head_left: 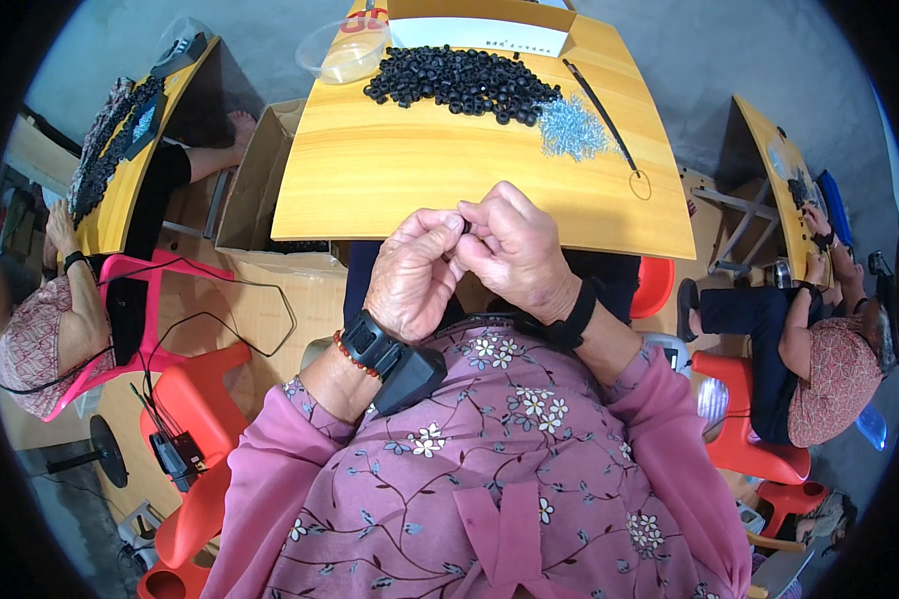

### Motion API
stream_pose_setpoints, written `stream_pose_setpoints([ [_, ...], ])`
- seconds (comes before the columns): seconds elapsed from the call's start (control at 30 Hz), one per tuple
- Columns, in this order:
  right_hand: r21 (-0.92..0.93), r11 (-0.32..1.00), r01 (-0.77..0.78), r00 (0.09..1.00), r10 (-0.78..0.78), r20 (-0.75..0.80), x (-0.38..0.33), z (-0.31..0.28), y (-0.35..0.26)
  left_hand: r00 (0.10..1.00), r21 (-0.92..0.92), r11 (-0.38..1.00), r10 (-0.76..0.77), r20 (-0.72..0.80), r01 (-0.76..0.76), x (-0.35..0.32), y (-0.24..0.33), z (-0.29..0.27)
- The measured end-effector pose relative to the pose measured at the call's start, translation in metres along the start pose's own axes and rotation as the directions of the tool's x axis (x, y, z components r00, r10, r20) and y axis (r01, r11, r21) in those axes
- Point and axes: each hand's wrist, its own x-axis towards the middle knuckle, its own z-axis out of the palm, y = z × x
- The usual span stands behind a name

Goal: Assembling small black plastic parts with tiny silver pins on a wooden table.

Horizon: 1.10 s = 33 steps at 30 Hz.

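My left hand (415, 268) and my right hand (519, 252) meet in front of my chest, just off the table's near edge. Between their pinched fingertips sits a small black ring-like part (466, 228), mostly covered by the fingers. Which fingers bear it more I cannot tell. Beyond them on the yellow wooden table (469, 185) lies a wide heap of small black round parts (459, 85). Touching its right end is a pile of small pale-blue pieces (574, 130), too fine to name. A thin black stick-like tool (599, 112) with a wire loop lies right of that pile.
At the table's far left stands a clear plastic bowl (345, 60), beside a white open box (479, 32). A cardboard carton (255, 190) is on the floor left of the table. Other people sit at side tables left and right, near red chairs (205, 399) and loose cables.
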Motion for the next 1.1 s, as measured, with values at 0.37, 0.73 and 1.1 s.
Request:
stream_pose_setpoints([
  [0.37, 0.023, 0.999, -0.028, 0.998, 0.026, 0.053, 0.003, -0.002, 0.0, 0.999, 0.228, 0.973, -0.025, 0.035, 0.016, 0.006, 0.017, -0.004],
  [0.73, 0.018, 0.999, -0.028, 0.991, 0.026, 0.129, 0.007, -0.005, -0.001, 0.98, 0.157, 0.979, 0.148, -0.131, -0.127, 0.006, 0.0, 0.008],
  [1.1, -0.225, 0.974, 0.012, 0.968, 0.045, 0.247, 0.015, -0.014, -0.007, 0.984, 0.215, 0.972, 0.127, -0.126, -0.098, 0.002, 0.006, 0.014],
])
